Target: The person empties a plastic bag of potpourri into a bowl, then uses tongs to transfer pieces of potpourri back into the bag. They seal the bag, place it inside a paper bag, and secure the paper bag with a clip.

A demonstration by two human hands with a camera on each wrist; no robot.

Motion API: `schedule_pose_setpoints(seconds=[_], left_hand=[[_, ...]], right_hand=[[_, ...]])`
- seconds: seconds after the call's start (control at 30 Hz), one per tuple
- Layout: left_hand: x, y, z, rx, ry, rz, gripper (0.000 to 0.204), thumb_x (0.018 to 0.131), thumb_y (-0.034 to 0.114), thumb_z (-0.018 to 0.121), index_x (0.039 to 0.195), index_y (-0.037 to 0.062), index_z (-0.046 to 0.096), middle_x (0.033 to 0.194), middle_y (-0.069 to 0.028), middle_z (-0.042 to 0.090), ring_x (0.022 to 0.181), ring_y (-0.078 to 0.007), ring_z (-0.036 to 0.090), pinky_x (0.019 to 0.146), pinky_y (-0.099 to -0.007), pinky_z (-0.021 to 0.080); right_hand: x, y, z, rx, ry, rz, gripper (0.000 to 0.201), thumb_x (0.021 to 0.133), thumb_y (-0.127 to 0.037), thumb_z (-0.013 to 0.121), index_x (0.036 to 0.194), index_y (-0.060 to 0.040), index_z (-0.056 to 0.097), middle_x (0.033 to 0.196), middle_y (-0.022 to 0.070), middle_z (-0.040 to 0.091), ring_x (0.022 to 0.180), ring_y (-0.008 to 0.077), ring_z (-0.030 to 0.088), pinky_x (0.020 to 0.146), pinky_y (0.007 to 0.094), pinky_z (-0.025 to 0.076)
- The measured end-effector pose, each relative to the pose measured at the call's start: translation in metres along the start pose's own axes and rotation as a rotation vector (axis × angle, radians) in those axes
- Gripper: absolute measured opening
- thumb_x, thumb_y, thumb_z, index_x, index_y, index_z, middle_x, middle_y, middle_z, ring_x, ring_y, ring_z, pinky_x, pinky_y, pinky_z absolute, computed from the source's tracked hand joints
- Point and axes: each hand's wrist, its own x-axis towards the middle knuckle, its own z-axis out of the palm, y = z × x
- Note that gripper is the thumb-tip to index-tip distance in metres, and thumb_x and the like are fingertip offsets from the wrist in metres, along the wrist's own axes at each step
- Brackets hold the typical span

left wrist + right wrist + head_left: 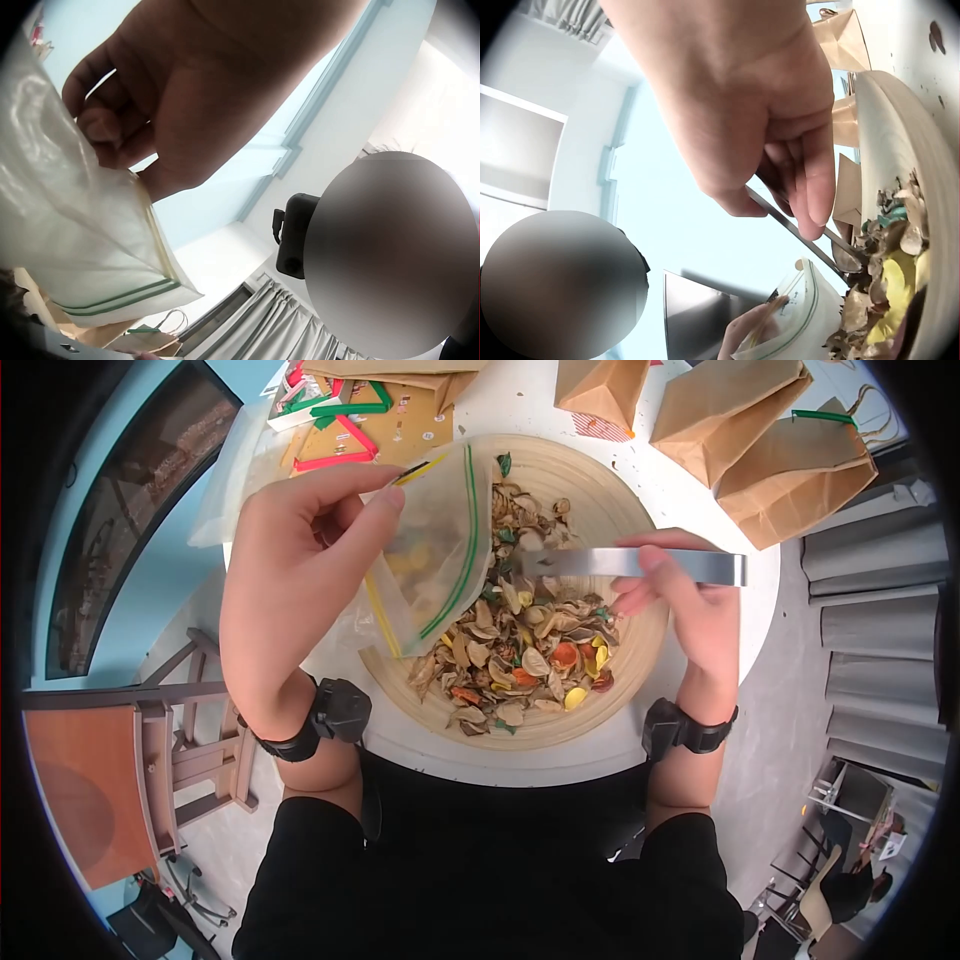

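In the head view, my left hand [300,560] pinches the edge of a clear zip bag [435,550] with a green strip and a yellow strip. Its mouth gapes toward the right, and some pale pieces show through the plastic. My right hand [690,610] holds metal tongs [590,563] between thumb and fingers. Dried potpourri [510,650] in brown, orange, yellow and green lies heaped in a round wooden bowl [625,495] below both hands. Seen from the right wrist, the tongs' tips [847,270] reach into the pile, beside the bag's mouth.
Brown paper bags [735,415] stand at the back right of the white table [755,575]. Red and green strips [345,445] lie at the back left around a small box and a tan sheet. A wooden chair [200,750] is off to the left.
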Motion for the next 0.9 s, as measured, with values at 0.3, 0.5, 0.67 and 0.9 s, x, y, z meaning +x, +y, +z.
schedule_pose_setpoints(seconds=[0.3, 0.5, 0.67, 0.9], left_hand=[[-0.002, 0.007, 0.002, -0.014, 0.002, -0.012, 0.023, 0.089, 0.011, 0.067, 0.106, -0.0047, 0.070, 0.064, 0.0033, 0.055, 0.059, -0.0024, 0.046, 0.054, -0.0203, 0.037], [0.000, 0.008, -0.004, -0.043, 0.040, -0.058, 0.023, 0.089, 0.009, 0.066, 0.105, -0.0061, 0.070, 0.065, 0.0042, 0.053, 0.063, -0.0027, 0.047, 0.059, -0.0200, 0.039], [0.001, 0.011, -0.001, -0.052, 0.049, -0.063, 0.022, 0.089, 0.009, 0.067, 0.105, -0.0063, 0.070, 0.066, 0.0039, 0.054, 0.063, -0.0031, 0.048, 0.059, -0.0202, 0.040], [0.003, 0.008, 0.000, -0.024, 0.020, -0.051, 0.022, 0.089, 0.010, 0.067, 0.103, -0.0066, 0.069, 0.066, 0.0024, 0.056, 0.062, -0.0039, 0.052, 0.059, -0.0205, 0.041]], right_hand=[[-0.016, -0.015, 0.024, -0.013, -0.044, -0.448, 0.028, 0.085, -0.009, 0.068, 0.109, 0.0054, 0.067, 0.096, 0.0145, 0.068, 0.078, 0.0190, 0.068, 0.074, 0.0309, 0.057], [0.005, 0.000, -0.007, 0.097, 0.113, -0.289, 0.033, 0.092, -0.020, 0.062, 0.111, 0.0073, 0.066, 0.095, 0.0159, 0.069, 0.075, 0.0189, 0.068, 0.072, 0.0280, 0.055], [0.020, 0.008, -0.016, -0.085, 0.162, 0.002, 0.031, 0.090, -0.024, 0.065, 0.107, 0.0031, 0.069, 0.081, 0.0100, 0.070, 0.067, 0.0114, 0.065, 0.059, 0.0220, 0.047], [0.014, 0.010, -0.010, -0.072, -0.020, 0.052, 0.025, 0.089, -0.016, 0.066, 0.106, 0.0026, 0.069, 0.079, 0.0101, 0.070, 0.066, 0.0123, 0.065, 0.056, 0.0223, 0.047]])
